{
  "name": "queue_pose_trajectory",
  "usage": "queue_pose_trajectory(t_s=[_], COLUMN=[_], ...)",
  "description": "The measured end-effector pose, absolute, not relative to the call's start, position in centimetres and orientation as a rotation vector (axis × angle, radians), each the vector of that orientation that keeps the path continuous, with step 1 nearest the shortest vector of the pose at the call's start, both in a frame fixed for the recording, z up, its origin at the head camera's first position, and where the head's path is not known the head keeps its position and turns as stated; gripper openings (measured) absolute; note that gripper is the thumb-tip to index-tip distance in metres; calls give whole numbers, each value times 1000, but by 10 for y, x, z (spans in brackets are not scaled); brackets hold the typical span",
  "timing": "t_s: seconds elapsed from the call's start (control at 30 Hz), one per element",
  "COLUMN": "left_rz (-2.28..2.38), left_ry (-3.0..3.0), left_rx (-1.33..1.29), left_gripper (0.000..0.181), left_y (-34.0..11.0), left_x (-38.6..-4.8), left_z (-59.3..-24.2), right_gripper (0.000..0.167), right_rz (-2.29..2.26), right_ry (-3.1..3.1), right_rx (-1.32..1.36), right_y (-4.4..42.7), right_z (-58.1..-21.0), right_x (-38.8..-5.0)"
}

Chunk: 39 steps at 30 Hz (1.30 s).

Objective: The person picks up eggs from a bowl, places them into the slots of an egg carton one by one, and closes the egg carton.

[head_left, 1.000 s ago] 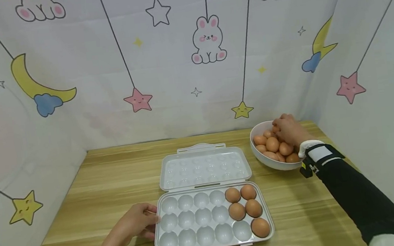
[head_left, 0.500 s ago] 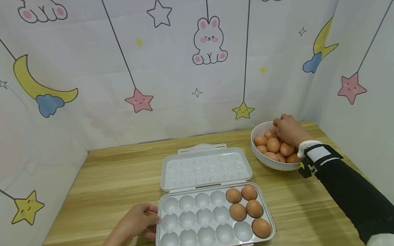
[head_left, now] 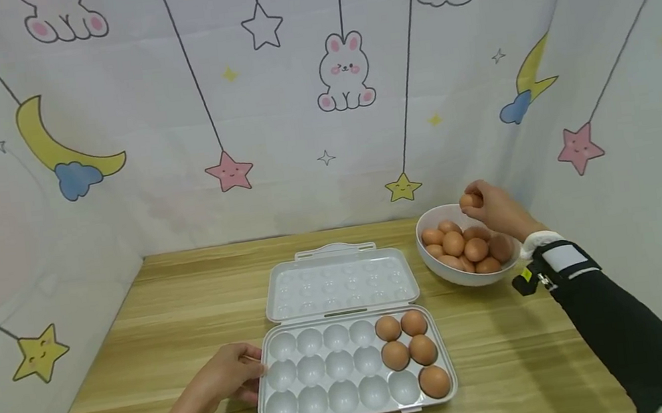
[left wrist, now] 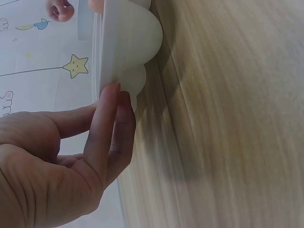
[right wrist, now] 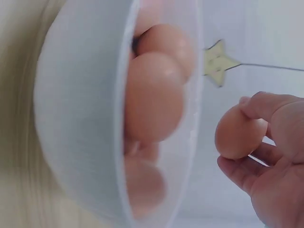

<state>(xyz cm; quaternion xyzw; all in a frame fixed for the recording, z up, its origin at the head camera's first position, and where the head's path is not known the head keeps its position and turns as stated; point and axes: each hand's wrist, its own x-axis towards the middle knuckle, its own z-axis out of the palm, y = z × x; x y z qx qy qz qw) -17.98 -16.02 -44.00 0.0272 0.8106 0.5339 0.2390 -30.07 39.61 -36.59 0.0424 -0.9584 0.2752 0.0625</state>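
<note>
A white plastic egg tray (head_left: 340, 366) lies on the table with its lid (head_left: 341, 285) laid back behind it. Several brown eggs (head_left: 394, 356) fill cups at its right end. My left hand (head_left: 228, 377) pinches the tray's left edge between thumb and fingers, as the left wrist view shows up close. Above the back of a white bowl (head_left: 462, 277), my right hand (head_left: 497, 209) holds one brown egg (right wrist: 240, 133) between thumb and fingertips. Many more brown eggs (head_left: 453, 243) are heaped in the bowl; the forearm and hand overlap its right side.
The wooden table (head_left: 195, 301) ends at a patterned cloth (head_left: 287, 191) hung behind it and along both sides. The bowl stands near the table's back right corner, right of the lid. A strap with a small camera (head_left: 526, 280) sits on the right wrist.
My right hand has lifted an egg out of the heap and risen above the bowl's rim. The left hand has stayed at the tray's edge. The head view has shifted slightly.
</note>
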Motion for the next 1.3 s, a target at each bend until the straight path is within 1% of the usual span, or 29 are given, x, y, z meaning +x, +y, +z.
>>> queue_pose_trajectory(t_s=[0.2,0.4,0.67,0.97,1.3], left_rz=[1457,1465,1482,1486,1483], left_ry=[2221,2211,2202,2202,2204], left_rx=[76,105,110,97,114], left_gripper=[30,31,32,32,32], left_y=[-161,-163,-164,-163,-161], left_x=[-181,-183,-183,-181,-181], left_z=[-437,-436,-436,-439,-440], right_gripper=[48,53,48,45,41], right_rz=[884,912,1045,1215,1218], right_ry=[-2731,-2646,-2549,-2467,-2398], right_rx=[197,250,328,397,575], right_y=[389,371,341,313,294], right_z=[-342,-313,-280,-259,-241], right_x=[-287,-269,-246,-218,-180])
